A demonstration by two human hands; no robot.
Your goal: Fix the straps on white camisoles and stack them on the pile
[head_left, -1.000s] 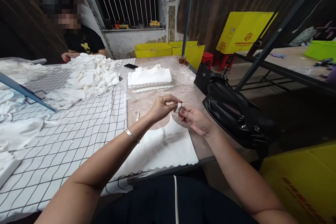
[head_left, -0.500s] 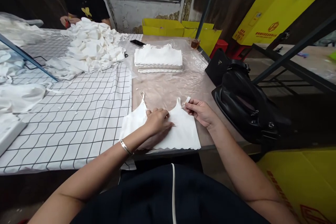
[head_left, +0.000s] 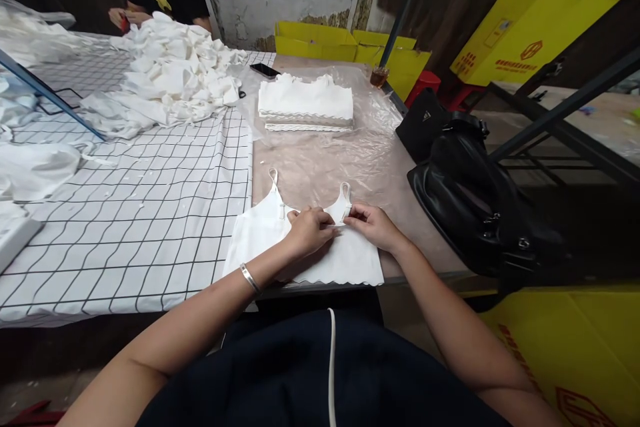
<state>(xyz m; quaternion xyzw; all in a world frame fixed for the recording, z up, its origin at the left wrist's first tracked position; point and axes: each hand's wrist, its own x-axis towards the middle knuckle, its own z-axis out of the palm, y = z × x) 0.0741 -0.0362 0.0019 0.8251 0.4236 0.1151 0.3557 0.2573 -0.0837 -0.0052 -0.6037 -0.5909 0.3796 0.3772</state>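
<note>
A white camisole (head_left: 260, 240) with a scalloped hem lies flat on the table's front edge, its thin straps pointing away from me. My left hand (head_left: 311, 230) rests over the middle of its neckline, fingers curled down onto the cloth and hiding part of it. At the right-hand strap (head_left: 345, 195), my right hand (head_left: 376, 227) pinches the lower end against the top edge of the camisole. Farther back lies a stack of folded white garments (head_left: 306, 101) with scalloped edges, on clear plastic sheeting (head_left: 367, 153).
A heap of white garments (head_left: 180, 73) covers the checked cloth (head_left: 195, 187) at left. A phone (head_left: 264, 71), a glass of brown drink (head_left: 379, 76) and black bags (head_left: 460, 193) sit around the table. Across it, a person's hands (head_left: 127, 17) hold something red. Yellow boxes (head_left: 315, 43) stand behind.
My right hand has moved left and down, bringing the strap end in against the camisole's top edge. My left hand has shifted slightly right. The view has tilted a little downward.
</note>
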